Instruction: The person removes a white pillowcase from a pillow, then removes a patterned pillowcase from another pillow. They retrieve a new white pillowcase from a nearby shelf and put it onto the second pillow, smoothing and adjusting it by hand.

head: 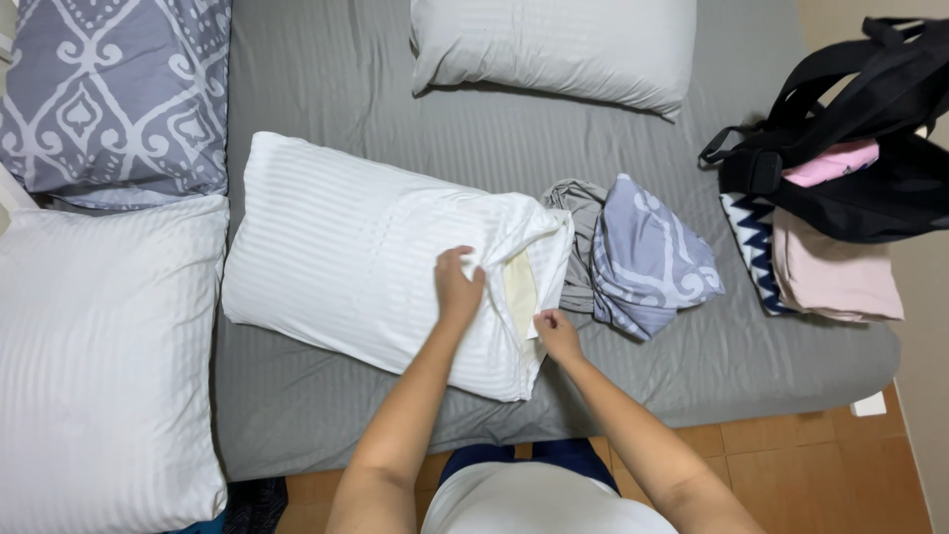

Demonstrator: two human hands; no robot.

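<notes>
Left hand (459,285) grips the white striped pillowcase (366,257); our right hand (557,334), just beside it, pinches the open edge. Cream pillow (521,293) shows between them. Crumpled patterned pillowcase (647,255) lies beyond the right hand.

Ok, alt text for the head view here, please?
Both hands work at the open end of a white striped pillow on a grey bed: left hand on the case, right hand at its edge. A crumpled patterned pillowcase lies beside.

Under my hands (460,287) the grey bed (326,79) carries a white striped pillow (346,247); right of them lie crumpled pillowcases (643,257), a black bag (850,148) and folded cloths (830,277); beyond them, a grey pillow (554,44).
</notes>
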